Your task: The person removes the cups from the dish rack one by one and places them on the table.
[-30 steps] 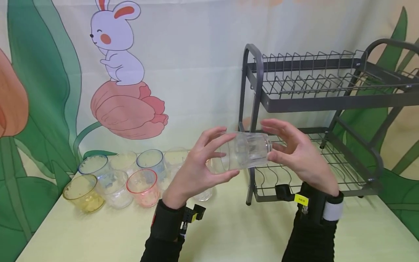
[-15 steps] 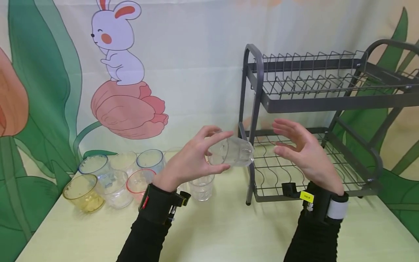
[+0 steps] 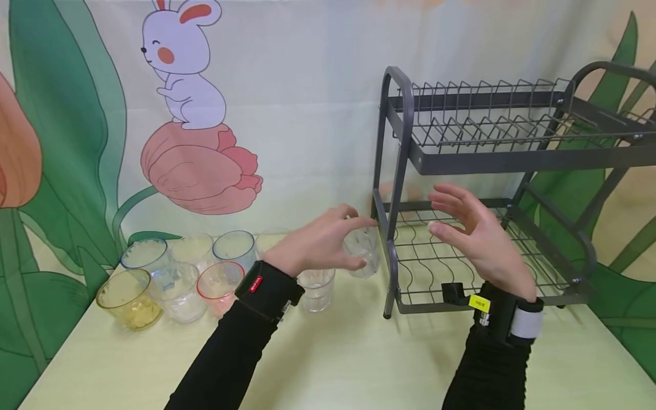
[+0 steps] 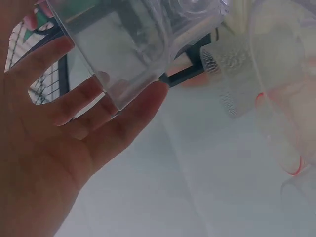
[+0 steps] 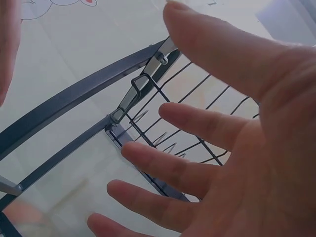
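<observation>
My left hand (image 3: pixel 323 242) grips a clear glass (image 3: pixel 365 250) between thumb and fingers, just left of the rack's front left leg. In the left wrist view the fingers lie along the rim of this glass (image 4: pixel 118 42). In the head view its base points downward; whether it touches the table I cannot tell. My right hand (image 3: pixel 476 239) is held in front of the lower rack with loosely bent fingers, apart from any glass. The right wrist view shows the fingers spread and nothing in the palm of this hand (image 5: pixel 217 168).
A dark two-tier dish rack (image 3: pixel 492 162) stands at the right. To the left are several glasses: a yellow one (image 3: pixel 130 302), a red-rimmed one (image 3: pixel 220 285), blue-rimmed ones and clear ones. One clear glass (image 3: pixel 316 290) stands below my left wrist. A printed cloth (image 3: pixel 307 114) hangs behind.
Both hands were at the sideways glass; the right hand has let go and drawn back to the right. My left hand has lowered the glass and turned it base down beside the rack.
</observation>
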The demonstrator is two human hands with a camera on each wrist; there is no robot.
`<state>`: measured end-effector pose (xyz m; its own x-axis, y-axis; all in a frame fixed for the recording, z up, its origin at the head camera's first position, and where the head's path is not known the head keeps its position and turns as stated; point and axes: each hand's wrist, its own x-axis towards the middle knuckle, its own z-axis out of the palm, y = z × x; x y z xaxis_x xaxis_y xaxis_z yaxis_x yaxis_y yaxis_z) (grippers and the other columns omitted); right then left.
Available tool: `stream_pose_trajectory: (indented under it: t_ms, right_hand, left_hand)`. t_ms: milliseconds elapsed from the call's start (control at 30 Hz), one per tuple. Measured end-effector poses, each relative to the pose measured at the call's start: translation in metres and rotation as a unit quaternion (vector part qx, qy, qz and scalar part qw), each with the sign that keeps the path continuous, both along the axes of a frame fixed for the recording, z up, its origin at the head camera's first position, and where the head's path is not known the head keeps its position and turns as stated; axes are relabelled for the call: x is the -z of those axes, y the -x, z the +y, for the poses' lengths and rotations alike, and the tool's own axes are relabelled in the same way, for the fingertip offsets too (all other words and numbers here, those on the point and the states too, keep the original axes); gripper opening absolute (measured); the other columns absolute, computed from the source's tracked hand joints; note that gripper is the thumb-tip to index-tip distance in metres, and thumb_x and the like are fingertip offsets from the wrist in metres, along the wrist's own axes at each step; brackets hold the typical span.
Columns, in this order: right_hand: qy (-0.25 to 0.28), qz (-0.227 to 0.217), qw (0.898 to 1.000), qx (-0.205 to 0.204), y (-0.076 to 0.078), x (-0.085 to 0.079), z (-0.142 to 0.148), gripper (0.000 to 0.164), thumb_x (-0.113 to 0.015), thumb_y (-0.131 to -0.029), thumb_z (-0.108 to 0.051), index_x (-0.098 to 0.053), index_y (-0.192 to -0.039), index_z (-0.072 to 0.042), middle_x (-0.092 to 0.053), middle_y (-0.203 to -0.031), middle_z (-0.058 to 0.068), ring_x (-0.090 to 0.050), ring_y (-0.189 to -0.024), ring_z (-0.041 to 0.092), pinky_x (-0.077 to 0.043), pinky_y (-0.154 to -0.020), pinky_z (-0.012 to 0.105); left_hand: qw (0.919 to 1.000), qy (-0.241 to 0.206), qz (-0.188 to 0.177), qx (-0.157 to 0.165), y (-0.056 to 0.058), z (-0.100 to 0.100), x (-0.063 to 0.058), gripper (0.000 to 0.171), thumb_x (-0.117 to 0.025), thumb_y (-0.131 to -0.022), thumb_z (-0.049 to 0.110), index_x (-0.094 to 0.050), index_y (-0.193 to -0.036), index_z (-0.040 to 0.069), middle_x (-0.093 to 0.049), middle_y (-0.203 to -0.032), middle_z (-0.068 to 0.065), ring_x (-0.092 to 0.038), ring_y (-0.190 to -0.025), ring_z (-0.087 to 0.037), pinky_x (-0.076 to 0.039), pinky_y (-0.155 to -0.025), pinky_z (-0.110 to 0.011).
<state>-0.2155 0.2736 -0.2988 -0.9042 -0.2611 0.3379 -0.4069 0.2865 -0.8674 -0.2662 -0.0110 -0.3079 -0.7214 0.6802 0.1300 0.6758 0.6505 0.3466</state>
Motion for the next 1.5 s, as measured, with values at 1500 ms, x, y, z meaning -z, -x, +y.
stream_pose_trajectory:
  t_ms: [1500]
  right_hand:
    - [-0.003, -0.019, 0.999, 0.036, -0.005, 0.0, 0.015, 0.059, -0.063, -0.097, -0.02, -0.036, -0.15, -0.02, -0.042, -0.148, 0.008, -0.04, -0.134, 0.026, -0.036, -0.104, 0.056]
  left_hand:
    - [0.9783, 0.204, 0.002, -0.036, 0.014, 0.039, 0.045, 0.061, -0.076, -0.081, 0.036, -0.056, -0.138, 0.029, -0.056, -0.121, -0.003, -0.043, -0.118, -0.021, -0.038, -0.101, -0.048]
